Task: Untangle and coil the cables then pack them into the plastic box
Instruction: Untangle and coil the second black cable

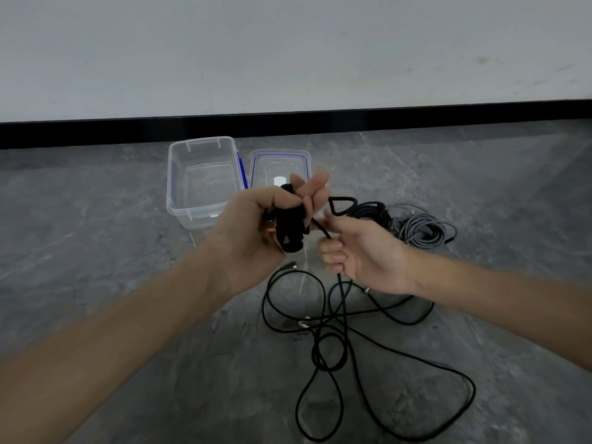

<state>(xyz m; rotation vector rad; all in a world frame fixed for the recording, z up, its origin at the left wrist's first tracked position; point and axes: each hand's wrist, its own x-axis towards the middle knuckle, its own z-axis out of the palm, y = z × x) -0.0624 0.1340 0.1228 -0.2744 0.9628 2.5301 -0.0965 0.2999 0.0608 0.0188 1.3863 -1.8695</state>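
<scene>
My left hand (256, 232) grips a small bundle of coiled black cable (290, 233) held up over the floor. My right hand (358, 254) is closed on the same cable's free strand just right of the bundle. From there the cable drops into loose tangled loops (333, 347) on the floor. The clear plastic box (179, 174) stands open and empty behind my left hand. A coiled black cable (371, 211) and a coiled grey cable (423, 230) lie on the floor behind my right hand.
The box's clear lid with blue clips (278, 161) lies flat just right of the box. A wall with a black skirting board (288, 123) runs across close behind them. The floor is grey stone.
</scene>
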